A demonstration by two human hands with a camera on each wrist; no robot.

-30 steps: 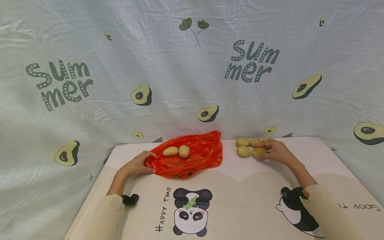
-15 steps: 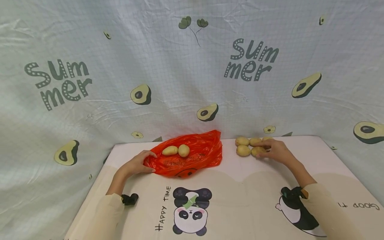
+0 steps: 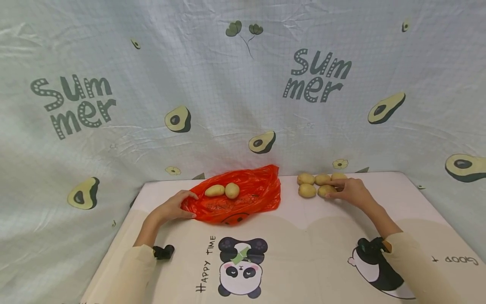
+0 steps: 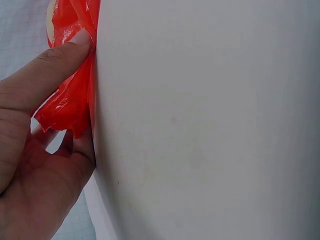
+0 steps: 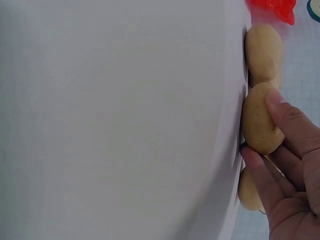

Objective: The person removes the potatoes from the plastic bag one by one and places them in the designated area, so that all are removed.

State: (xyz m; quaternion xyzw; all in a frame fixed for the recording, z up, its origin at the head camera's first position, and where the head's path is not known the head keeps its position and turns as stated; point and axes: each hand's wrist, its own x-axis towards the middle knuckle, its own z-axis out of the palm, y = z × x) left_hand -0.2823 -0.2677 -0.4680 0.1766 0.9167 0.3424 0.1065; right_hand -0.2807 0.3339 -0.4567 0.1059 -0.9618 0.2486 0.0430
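A crinkled red plastic bag (image 3: 262, 185) lies flat near the table's far edge, with two potatoes on it: a longer one (image 3: 214, 191) and a rounder one (image 3: 232, 191). My left hand (image 3: 174, 207) holds the bag's left end between thumb and fingers; its thumb lies on the red plastic in the left wrist view. Further right, several potatoes sit close together in two rows. My right hand (image 3: 353, 193) pinches the front-row potato (image 5: 261, 120) between thumb and fingers. Beside it sits another front-row potato (image 3: 307, 190); behind are back-row potatoes (image 3: 305, 179).
The table (image 3: 303, 253) has a pale cloth printed with pandas and lettering. Behind its far edge hangs a light curtain (image 3: 212, 84) with avocado and "summer" prints. Bare cloth lies between the bag and the potato group.
Almost nothing differs. The head view shifts slightly, while both hands, the bag and the potatoes keep their places.
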